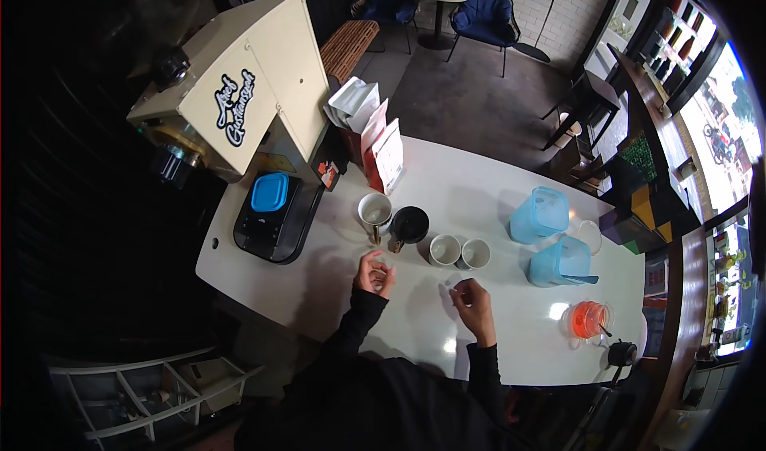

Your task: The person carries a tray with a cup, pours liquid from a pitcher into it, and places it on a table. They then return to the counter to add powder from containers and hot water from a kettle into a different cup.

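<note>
White ceramic cups, a pair just beyond our right hand, which pinches something too small to tell while our left hand hangs loosely curled and empty: we judge them rigid, breakable, smooth-glazed, best gripped around the wall.

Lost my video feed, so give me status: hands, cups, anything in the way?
Left hand empty, fingers curled, near black cup. Right hand pinching something small, unclear. Two cups ahead, untouched. Nothing between.
</note>
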`<state>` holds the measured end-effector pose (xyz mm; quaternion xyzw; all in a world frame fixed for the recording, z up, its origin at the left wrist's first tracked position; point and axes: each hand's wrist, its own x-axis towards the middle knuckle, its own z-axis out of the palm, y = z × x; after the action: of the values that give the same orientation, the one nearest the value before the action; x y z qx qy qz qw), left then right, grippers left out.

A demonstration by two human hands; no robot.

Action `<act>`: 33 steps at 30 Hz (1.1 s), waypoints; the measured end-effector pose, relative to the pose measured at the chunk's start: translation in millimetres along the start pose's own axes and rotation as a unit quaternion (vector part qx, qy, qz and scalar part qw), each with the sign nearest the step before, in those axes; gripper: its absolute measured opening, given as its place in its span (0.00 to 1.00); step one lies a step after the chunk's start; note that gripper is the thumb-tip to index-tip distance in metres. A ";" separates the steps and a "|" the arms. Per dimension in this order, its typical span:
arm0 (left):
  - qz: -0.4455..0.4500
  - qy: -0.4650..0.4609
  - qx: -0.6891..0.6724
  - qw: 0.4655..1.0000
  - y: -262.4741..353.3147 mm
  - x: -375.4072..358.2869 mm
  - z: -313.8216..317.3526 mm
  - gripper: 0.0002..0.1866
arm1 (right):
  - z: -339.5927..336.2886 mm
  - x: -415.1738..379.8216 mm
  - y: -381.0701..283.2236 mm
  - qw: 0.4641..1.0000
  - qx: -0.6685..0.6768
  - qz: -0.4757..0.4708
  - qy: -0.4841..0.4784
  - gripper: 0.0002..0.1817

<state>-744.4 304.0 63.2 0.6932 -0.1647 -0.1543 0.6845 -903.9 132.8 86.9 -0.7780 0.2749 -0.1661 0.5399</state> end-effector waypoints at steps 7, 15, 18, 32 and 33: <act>-0.057 0.002 -0.086 0.995 -16.7 37.3 -12.2 0.26 | 52.7 14.0 -24.8 0.981 0.044 -0.009 -0.188 0.13; -0.079 -0.061 -0.063 0.993 -18.5 48.3 -19.4 0.20 | 85.5 39.6 -35.0 0.967 0.155 0.021 -0.203 0.29; -0.044 -0.058 -0.063 0.995 -29.2 51.8 -28.6 0.19 | 91.2 45.6 -42.6 0.967 0.179 0.022 -0.179 0.28; -0.080 -0.046 -0.037 0.995 -11.9 -1.3 -51.6 0.12 | 110.6 62.5 -20.2 0.959 0.236 0.031 -0.154 0.22; -0.084 -0.040 -0.048 0.995 -8.7 -7.0 -49.8 0.12 | 110.8 62.1 -20.8 0.959 0.235 0.031 -0.153 0.21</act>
<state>-728.6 351.9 55.1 0.6644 -0.1262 -0.2464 0.6942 -787.8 183.6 63.8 -0.6365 0.1663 -0.0887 0.7479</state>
